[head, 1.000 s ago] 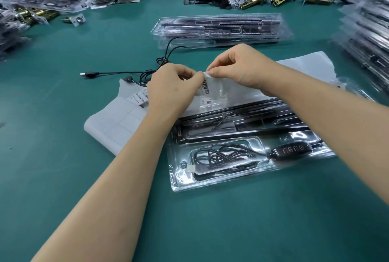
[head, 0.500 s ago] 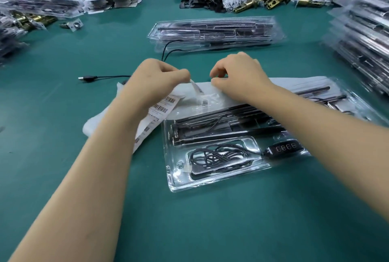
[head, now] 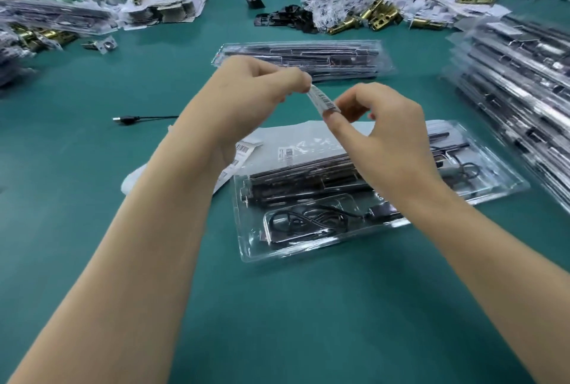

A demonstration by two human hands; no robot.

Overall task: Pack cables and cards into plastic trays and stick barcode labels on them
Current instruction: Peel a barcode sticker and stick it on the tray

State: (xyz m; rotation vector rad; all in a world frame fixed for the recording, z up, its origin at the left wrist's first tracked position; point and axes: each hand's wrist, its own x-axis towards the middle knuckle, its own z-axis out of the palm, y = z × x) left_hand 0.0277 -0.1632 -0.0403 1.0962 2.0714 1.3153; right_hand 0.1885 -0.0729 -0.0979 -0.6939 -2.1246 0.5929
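Grip: left hand (head: 253, 87) pinches the upper end of a small white barcode label (head: 323, 102) between thumb and fingertips; right hand (head: 382, 127) pinches the lower end, its other fingers loosely curled.
Label position: in the air between the two hands, tilted, above the far edge of the tray and touching nothing else.
Far left: black USB plug on a thin black lead (head: 126, 119) lies on the green table mat (head: 77, 198), well apart from the hands.
Under left wrist: white backing sheet with more barcodes (head: 246, 149), flat on the mat, meeting the tray's far-left corner.
Centre: clear plastic blister tray (head: 246, 255) holds long dark strips; coiled black cable (head: 303, 223) sits in its near compartment.
Behind hands: short stack of filled clear trays (head: 339, 56).
Right edge: tall stacks of filled trays (head: 518, 90).
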